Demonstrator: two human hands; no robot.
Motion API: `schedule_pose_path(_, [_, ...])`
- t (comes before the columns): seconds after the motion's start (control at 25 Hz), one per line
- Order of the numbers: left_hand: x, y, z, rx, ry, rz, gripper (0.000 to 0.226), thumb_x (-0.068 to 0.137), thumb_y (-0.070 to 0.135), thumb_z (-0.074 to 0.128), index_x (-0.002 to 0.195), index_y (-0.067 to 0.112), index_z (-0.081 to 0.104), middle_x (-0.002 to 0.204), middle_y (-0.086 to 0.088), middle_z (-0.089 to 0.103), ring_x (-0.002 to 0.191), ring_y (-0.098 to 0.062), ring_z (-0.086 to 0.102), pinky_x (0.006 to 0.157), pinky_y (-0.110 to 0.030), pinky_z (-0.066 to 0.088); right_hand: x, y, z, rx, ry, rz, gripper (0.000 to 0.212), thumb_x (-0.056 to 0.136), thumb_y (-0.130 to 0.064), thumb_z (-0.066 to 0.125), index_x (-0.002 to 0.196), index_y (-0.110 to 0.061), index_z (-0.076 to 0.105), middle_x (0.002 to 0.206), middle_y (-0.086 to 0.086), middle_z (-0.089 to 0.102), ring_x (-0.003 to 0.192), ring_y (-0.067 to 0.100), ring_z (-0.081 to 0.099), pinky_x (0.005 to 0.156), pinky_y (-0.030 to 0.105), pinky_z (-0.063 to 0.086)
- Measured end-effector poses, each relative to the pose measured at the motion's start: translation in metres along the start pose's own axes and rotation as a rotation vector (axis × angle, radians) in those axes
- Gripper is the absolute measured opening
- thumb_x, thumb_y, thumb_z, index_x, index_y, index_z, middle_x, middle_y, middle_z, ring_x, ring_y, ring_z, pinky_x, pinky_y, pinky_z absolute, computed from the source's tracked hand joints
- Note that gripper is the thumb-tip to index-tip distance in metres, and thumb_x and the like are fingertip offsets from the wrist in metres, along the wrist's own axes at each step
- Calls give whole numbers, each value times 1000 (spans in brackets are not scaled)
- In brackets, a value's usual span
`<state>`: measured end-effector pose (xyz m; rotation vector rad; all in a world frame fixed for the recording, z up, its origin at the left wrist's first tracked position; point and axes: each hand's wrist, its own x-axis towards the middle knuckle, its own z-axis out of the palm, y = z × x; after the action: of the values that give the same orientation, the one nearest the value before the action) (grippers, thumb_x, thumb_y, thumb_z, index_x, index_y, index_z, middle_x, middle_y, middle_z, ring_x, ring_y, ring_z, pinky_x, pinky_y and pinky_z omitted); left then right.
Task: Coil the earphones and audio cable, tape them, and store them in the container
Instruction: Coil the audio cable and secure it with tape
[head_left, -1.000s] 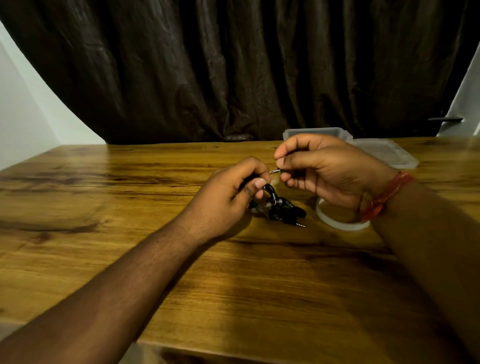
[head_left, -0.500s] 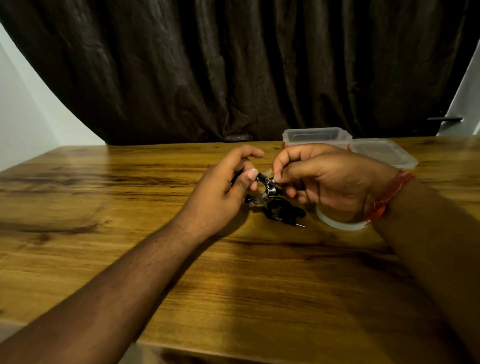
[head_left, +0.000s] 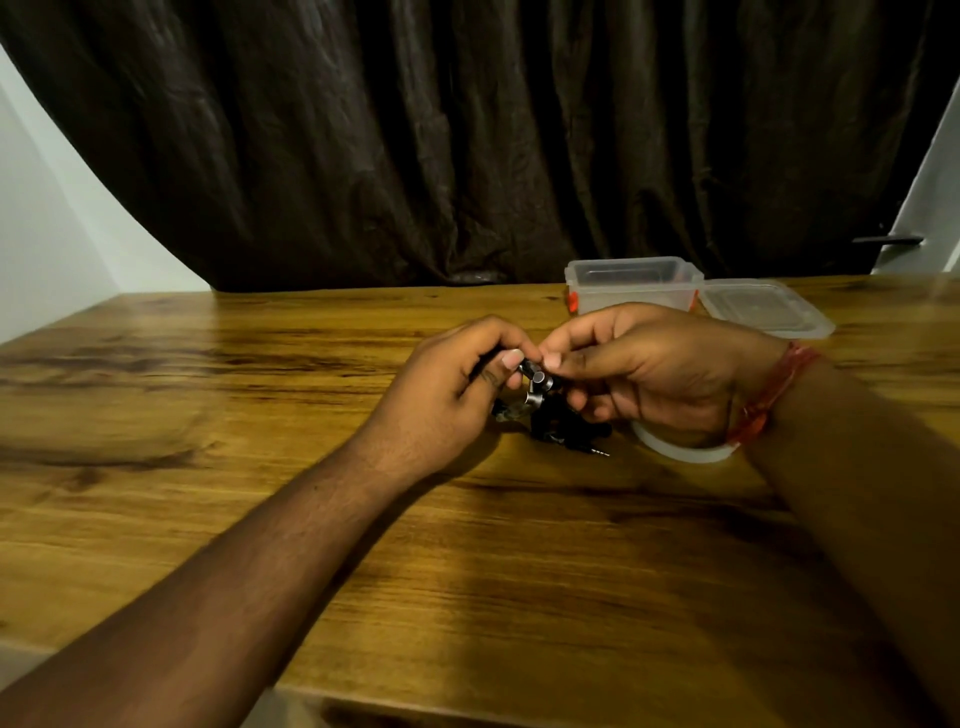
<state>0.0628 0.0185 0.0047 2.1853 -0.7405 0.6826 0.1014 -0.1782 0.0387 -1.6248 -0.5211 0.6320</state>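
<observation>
Left hand (head_left: 457, 384) and right hand (head_left: 639, 374) both pinch small metal earbuds (head_left: 535, 382) above wooden table (head_left: 260, 467). Black audio cable bundle (head_left: 558, 428) lies beneath, tape roll (head_left: 675, 449) under right wrist, open container (head_left: 631, 288) behind. Risk: weak pinch, coil springs loose before taping.

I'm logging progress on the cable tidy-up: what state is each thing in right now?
left hand: closed on the cable bundle
right hand: pinching the same bundle
cable bundle: held between both hands, just above the table
second black cable: lying on the table, plug exposed
tape roll: flat on the table, under the right wrist
container: open
lid: off, beside the container
</observation>
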Motion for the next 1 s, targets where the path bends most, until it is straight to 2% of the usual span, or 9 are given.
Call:
schedule_pose_path(0.2, [0,0,-1,-59,-50,-1,16,97,14,53,102,24,63,82,15,62,71,3,59,62,-12,42,1,-1,0,27,46,-3,10,91,-4,56,94,-4,65,76,6,62,56,7,55,46,16,43])
schedule_pose_path(0.44, [-2,1,1,-190,-137,-67,18,98,18,51,112,29,52,83,10,62,76,0,60,63,-14,45,3,1,7,-1,165,-40,13,90,2,56,86,-6,65,72,10,61,53,11,53,42,19,38])
schedule_pose_path(0.6, [-1,1,1,-182,-130,-81,22,97,20,53,113,32,45,82,11,63,79,-9,62,70,-35,53,7,4,13,-112,304,-123,13,87,3,56,83,-4,66,68,9,61,53,12,51,44,23,36])
schedule_pose_path(0.8, [1,-1,2,-183,-69,-138,23,95,23,54,113,32,44,82,5,62,77,-30,62,70,-56,52,12,8,19,-410,514,-268,11,83,-10,65,77,-16,71,60,-9,61,54,0,53,53,22,40])
schedule_pose_path(0.88, [2,-1,2,-176,-41,-170,21,95,22,54,113,29,46,79,7,60,78,-26,61,72,-55,53,12,10,23,-506,578,-369,8,83,-14,66,78,-19,70,64,-8,60,58,1,52,57,22,42])
schedule_pose_path(1.0, [3,-3,1,-175,-31,-181,19,97,17,54,114,24,49,78,2,62,78,-21,63,75,-47,53,11,11,28,-634,639,-486,10,84,-15,64,79,-23,68,71,-7,62,65,4,55,56,14,44])
